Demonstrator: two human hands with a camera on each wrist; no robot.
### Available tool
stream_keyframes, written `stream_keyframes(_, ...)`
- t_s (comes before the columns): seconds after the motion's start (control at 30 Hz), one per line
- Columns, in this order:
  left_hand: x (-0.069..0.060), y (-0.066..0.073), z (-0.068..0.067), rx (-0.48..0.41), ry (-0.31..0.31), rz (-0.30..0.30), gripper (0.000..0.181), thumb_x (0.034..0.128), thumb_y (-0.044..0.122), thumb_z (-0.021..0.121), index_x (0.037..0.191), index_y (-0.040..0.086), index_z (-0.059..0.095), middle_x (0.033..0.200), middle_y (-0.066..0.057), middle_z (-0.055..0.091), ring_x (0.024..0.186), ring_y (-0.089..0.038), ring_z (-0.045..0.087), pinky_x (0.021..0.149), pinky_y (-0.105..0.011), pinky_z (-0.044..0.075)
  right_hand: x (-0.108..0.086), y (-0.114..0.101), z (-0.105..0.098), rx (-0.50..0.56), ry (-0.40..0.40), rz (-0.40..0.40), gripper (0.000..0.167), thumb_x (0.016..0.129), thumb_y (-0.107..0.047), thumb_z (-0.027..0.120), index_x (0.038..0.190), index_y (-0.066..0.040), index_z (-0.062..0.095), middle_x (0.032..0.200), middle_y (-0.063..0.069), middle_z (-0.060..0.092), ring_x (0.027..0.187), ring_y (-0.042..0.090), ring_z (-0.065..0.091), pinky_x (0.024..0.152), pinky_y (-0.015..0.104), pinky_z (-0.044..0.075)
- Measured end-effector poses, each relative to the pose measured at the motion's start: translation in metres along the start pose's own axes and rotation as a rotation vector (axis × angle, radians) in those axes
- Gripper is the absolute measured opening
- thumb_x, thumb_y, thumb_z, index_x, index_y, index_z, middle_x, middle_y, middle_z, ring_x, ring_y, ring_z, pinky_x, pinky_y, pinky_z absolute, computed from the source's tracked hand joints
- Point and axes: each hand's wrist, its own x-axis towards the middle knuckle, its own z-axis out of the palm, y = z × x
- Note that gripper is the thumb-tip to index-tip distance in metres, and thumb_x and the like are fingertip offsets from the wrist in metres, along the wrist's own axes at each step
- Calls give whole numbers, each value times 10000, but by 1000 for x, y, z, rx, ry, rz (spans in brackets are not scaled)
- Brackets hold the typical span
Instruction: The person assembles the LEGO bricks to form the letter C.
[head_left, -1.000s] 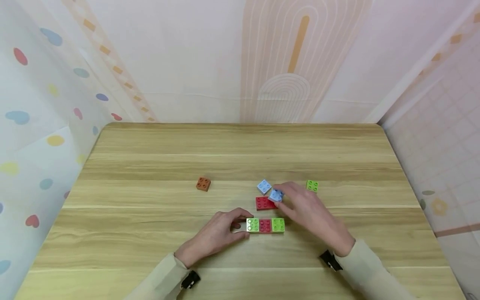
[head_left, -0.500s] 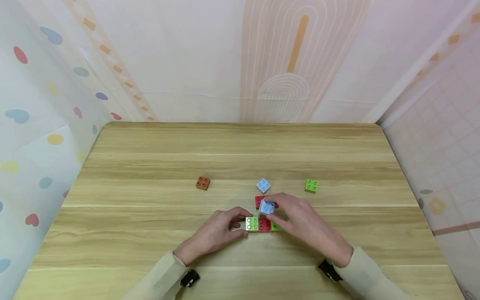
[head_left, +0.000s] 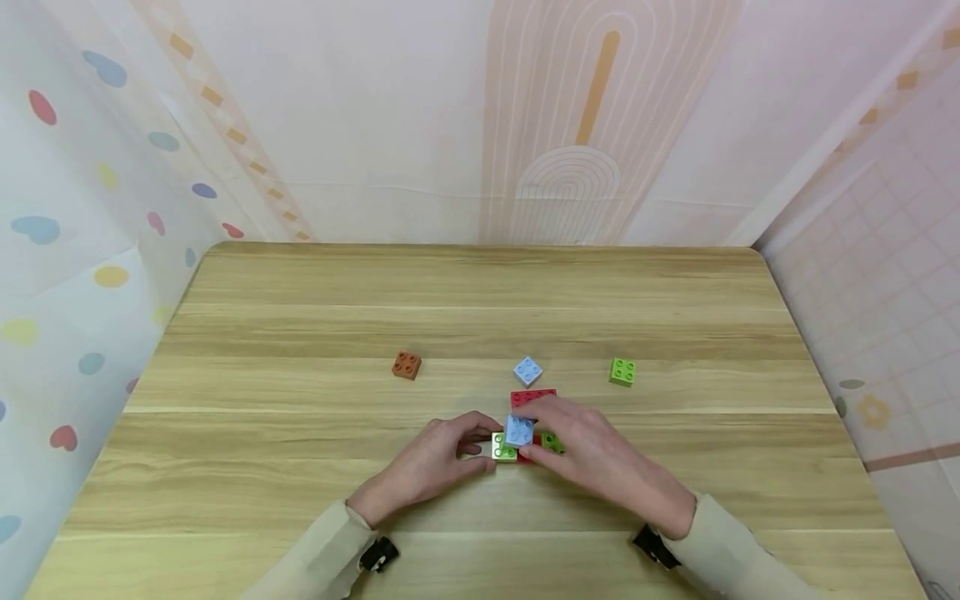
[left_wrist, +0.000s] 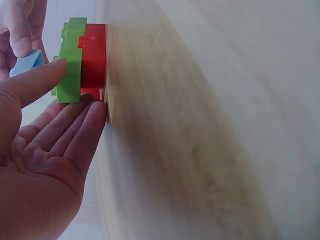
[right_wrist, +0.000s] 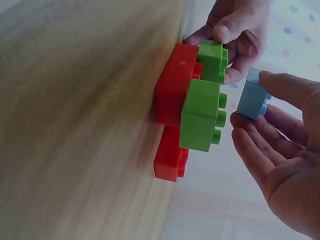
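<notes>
My right hand (head_left: pixel 600 450) pinches a light blue brick (head_left: pixel 518 431) above a low build. In the right wrist view, the blue brick (right_wrist: pixel 252 95) hangs apart from the studs, between thumb and fingers. The build has a red brick (right_wrist: pixel 175 85) at the bottom, with a green brick (right_wrist: pixel 200 115) and another green brick (right_wrist: pixel 210 60) on top at its two ends. My left hand (head_left: pixel 427 467) grips the left end, thumb and fingers on either side of the green brick (left_wrist: pixel 70 75) there. Behind the build lies a separate red brick (head_left: pixel 533 397), partly covered by my right hand.
On the wooden table (head_left: pixel 300 333), a brown brick (head_left: pixel 407 365) lies to the left, a second light blue brick (head_left: pixel 527 371) behind the red one, and a loose green brick (head_left: pixel 622 372) to the right. Patterned cloth (head_left: pixel 375 125) stands behind the table.
My right hand has carried the blue brick left and nearer, from over the separate red brick to above the build. My left hand has stayed at the build's left end.
</notes>
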Motion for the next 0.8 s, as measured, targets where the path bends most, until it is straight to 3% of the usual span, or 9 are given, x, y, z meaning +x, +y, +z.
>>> stream_keyframes(0.37,0,-2,0,-66,-2,10,331,922,54,781,1225,14,655,1269,-189,698,1136,-290,704,915,-276,592,4,-3,6,-24,-90,-1,360,929,-221,805,1265,-131,711,1237,-15,706,1092,126,653,951,363,584)
stream_keyframes(0.8,1,-5,1,-83,2,15,321,921,42,776,1224,35,669,1257,-157,708,1131,-270,709,920,-261,584,7,-3,13,-86,-74,-95,304,955,-232,774,1236,-120,742,1222,-21,707,1126,121,656,959,336,579)
